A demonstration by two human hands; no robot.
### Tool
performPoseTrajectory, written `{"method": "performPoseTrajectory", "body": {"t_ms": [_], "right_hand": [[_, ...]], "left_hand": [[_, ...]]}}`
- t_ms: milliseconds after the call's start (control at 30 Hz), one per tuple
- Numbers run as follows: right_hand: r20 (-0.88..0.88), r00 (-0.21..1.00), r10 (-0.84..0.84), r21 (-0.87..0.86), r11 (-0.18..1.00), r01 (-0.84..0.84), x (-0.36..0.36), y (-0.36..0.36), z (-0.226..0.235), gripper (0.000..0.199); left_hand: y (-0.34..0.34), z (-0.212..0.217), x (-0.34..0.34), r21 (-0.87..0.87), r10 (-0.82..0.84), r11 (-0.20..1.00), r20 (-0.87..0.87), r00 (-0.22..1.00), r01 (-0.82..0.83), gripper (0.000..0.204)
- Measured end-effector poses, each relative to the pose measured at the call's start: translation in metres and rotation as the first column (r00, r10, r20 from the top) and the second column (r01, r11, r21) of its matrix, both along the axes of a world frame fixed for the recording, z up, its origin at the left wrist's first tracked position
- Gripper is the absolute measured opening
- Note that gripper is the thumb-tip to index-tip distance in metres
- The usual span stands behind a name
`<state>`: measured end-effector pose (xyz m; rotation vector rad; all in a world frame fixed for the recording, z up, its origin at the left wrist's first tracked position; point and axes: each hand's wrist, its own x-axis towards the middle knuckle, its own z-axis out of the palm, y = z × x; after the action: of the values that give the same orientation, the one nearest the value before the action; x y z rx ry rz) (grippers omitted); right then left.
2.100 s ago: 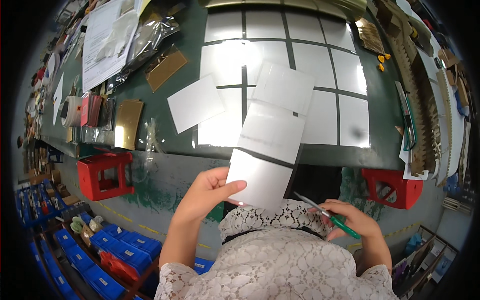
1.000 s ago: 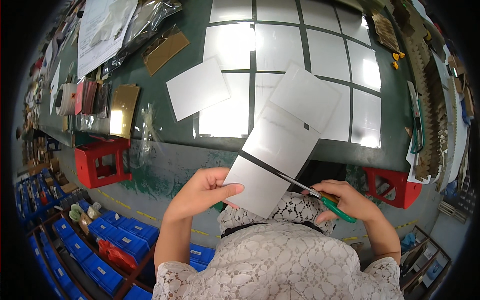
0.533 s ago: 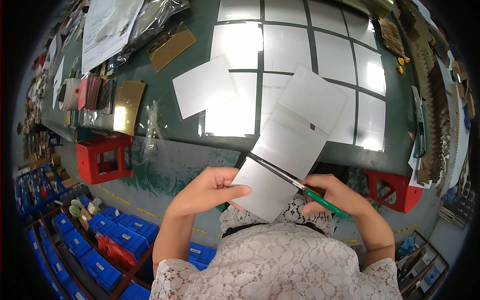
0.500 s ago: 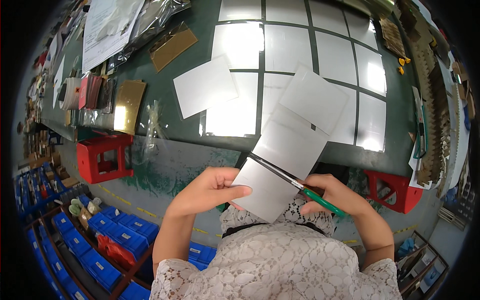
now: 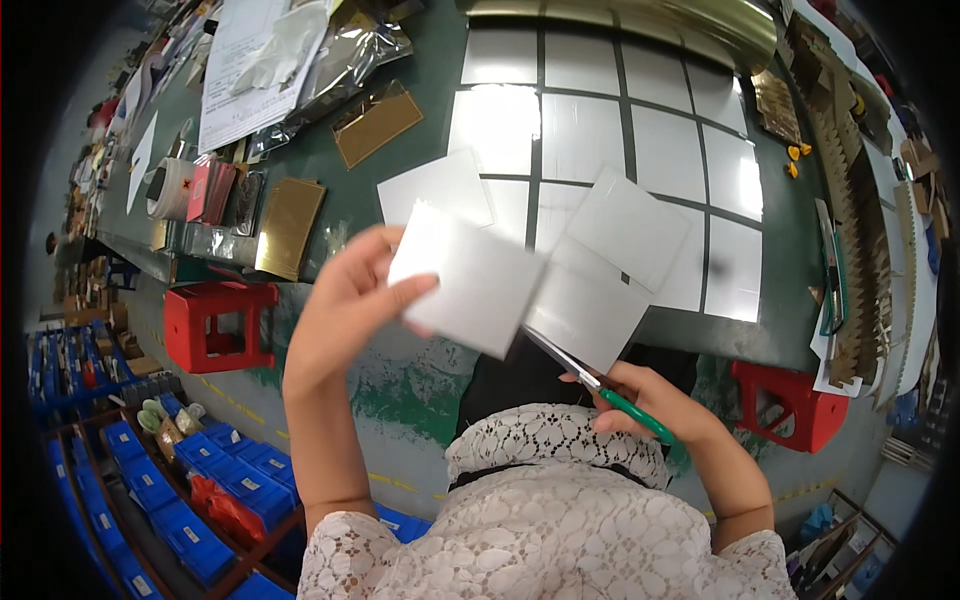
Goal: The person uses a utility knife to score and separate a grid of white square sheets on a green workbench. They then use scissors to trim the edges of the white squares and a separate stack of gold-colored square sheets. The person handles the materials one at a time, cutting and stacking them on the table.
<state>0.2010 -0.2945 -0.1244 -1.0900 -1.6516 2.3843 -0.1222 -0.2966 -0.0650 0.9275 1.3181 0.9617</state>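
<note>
My left hand (image 5: 350, 300) is closed on a white square sheet (image 5: 470, 282), thumb on top, lifted in front of the table edge. Green-handled scissors (image 5: 635, 412) sit in my right hand (image 5: 655, 400), their blades pointing up and left. The blade tips lie by the lower edge of a white strip (image 5: 592, 305), which hangs over the table edge toward me. Another white square (image 5: 635, 225) with a small dark mark at its lower edge adjoins that strip. Partly behind the held sheet, a loose white piece (image 5: 440, 190) lies on the table.
Rows of white panels (image 5: 580, 135) cover the green table (image 5: 390, 130). A gold roll (image 5: 690, 30) lies along the far side. Gold plates (image 5: 290, 228) are at left, a green-handled cutter (image 5: 832, 270) at right. Red stools (image 5: 220, 325) stand below the table edge.
My left hand has moved up and left with the white square, now apart from the strip the scissors were across. The scissors have dropped slightly, and the view has shifted a little.
</note>
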Motion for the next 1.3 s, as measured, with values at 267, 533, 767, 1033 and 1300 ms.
{"method": "performPoseTrajectory", "body": {"t_ms": [267, 533, 767, 1033, 1300], "right_hand": [[-0.101, 0.995, 0.0, 0.086, 0.996, 0.009, 0.009, -0.01, -0.006, 0.083], [-0.233, 0.973, 0.002, -0.023, 1.0, -0.008, 0.019, -0.01, 0.003, 0.087], [-0.303, 0.946, -0.118, -0.246, 0.968, 0.042, 0.047, -0.025, 0.003, 0.097], [-0.021, 0.985, -0.172, -0.153, 0.974, 0.166, 0.102, -0.043, 0.036, 0.079], [0.061, 0.984, -0.166, -0.03, 0.985, 0.168, 0.102, -0.053, 0.011, 0.066]], "left_hand": [[0.045, -0.009, -0.002, 0.317, 0.221, 0.947, -0.54, 0.812, -0.047, 0.032], [-0.022, -0.018, 0.021, -0.22, -0.225, 0.953, -0.051, 0.973, 0.208, 0.034], [-0.046, -0.049, 0.1, -0.249, 0.116, 0.967, 0.636, 0.763, 0.061, 0.032], [-0.05, -0.047, 0.123, -0.408, 0.188, 0.913, 0.385, 0.903, -0.016, 0.025], [-0.065, -0.049, 0.107, -0.376, 0.095, 0.926, 0.34, 0.936, 0.042, 0.02]]}}
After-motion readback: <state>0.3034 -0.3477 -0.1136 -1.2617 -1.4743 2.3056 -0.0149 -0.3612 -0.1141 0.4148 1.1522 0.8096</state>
